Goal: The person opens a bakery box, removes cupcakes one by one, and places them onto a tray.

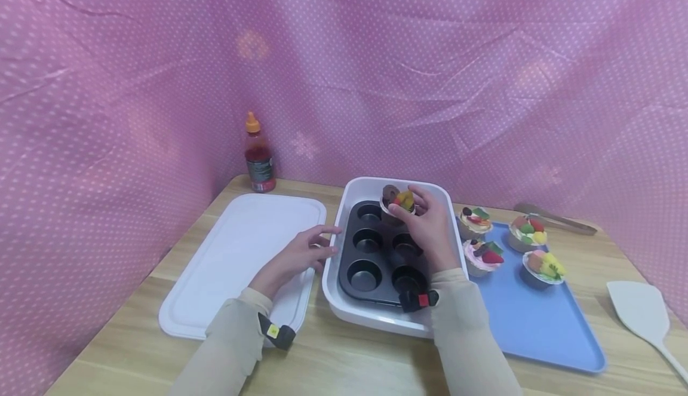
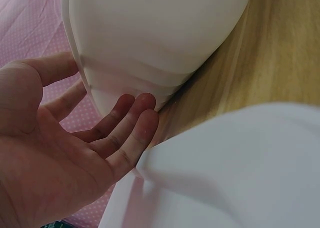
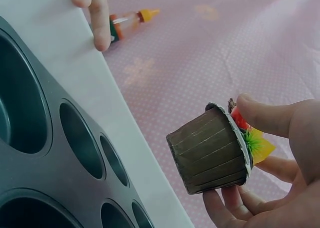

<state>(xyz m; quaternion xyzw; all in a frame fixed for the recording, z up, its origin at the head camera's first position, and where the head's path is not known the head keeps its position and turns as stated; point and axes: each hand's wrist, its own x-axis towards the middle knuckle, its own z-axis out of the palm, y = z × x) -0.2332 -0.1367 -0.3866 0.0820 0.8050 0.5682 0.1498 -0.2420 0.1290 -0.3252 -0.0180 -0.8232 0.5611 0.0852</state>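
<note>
My right hand (image 1: 432, 229) pinches a cupcake (image 3: 210, 150) between thumb and fingers, over the back end of a dark muffin pan (image 1: 384, 246). Its wrapper is brown and pleated, with red and yellow fruit and a brown piece on top. The pan, with round cups, lies in a white tub (image 1: 344, 315). At the tub's left side is my left hand (image 1: 301, 255), its fingers loosely extended at the rim and along the outer wall. In the left wrist view, the fingertips (image 2: 145, 101) overlap the tub's side, near the white lid-like panel (image 2: 240, 163).
Right of the tub, a blue tray (image 1: 537, 324) bears several fruit-topped cupcakes (image 1: 527, 233). A white spatula (image 1: 639, 309) lies at the far right, with brown tongs (image 1: 561, 220) behind the tray. A sauce bottle (image 1: 260, 160) stands at the back left, before the pink curtain.
</note>
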